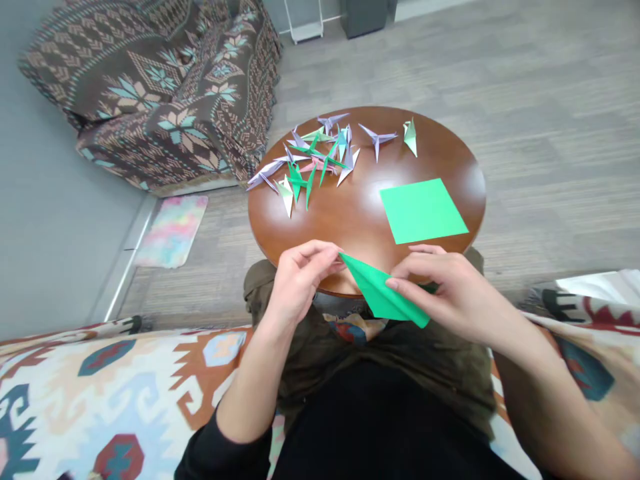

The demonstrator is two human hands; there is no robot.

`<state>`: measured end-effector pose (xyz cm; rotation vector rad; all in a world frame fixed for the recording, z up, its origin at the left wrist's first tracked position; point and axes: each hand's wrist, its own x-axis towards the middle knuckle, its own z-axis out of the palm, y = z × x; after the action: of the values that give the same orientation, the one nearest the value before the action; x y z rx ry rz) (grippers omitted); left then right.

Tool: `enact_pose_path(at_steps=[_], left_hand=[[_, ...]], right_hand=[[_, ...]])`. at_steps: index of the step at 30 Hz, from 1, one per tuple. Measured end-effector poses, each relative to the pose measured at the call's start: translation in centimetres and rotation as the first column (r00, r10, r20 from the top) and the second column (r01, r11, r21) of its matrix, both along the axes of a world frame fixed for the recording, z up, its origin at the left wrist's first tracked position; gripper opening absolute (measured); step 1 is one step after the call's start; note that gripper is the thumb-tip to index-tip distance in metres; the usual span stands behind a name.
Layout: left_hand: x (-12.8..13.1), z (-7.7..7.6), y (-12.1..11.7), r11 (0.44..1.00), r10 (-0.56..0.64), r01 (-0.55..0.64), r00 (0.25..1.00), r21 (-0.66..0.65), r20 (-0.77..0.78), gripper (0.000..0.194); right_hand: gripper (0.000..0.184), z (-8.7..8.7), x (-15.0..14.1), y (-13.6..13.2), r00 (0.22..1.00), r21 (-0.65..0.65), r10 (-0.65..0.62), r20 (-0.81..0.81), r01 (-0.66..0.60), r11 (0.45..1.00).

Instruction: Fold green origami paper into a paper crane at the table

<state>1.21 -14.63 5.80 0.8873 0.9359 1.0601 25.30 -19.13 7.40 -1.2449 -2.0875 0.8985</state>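
Note:
Between my hands, over the near edge of the round table, is a partly folded piece of green origami paper (383,293). My left hand (310,267) pinches its pointed left tip between thumb and fingers. On the other side, my right hand (440,283) grips the wider end, thumb on top and fingers behind. A flat green paper sheet (423,210) lies on the table just beyond my right hand. Several folded paper cranes (320,157), in purple, green, pink and pale colours, sit in a cluster at the table's far left.
The brown oval table (360,213) stands in front of my knees. A purple crane (377,139) and a pale green crane (411,138) stand apart near its far edge. A covered armchair (175,100) is at far left, and a pastel mat (173,230) lies on the floor.

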Motion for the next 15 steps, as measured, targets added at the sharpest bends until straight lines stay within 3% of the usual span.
enact_pose_path(at_steps=[3, 7, 15], left_hand=[[0.2, -0.3, -0.4, 0.998, -0.049, 0.051, 0.996, 0.026, -0.072, 0.022], [0.5, -0.3, -0.7, 0.999, -0.013, 0.017, 0.994, 0.037, -0.104, 0.023], [1.1, 0.2, -0.9, 0.998, 0.061, -0.061, 0.998, -0.013, -0.035, 0.019]], right_hand=[[0.023, 0.1, -0.1, 0.0, 1.000, -0.004, -0.004, 0.012, 0.004, 1.000], [0.024, 0.3, -0.2, 0.1, 1.000, 0.010, -0.011, 0.024, 0.011, 1.000], [0.024, 0.2, -0.2, 0.1, 1.000, 0.002, 0.020, -0.001, -0.020, 1.000]])
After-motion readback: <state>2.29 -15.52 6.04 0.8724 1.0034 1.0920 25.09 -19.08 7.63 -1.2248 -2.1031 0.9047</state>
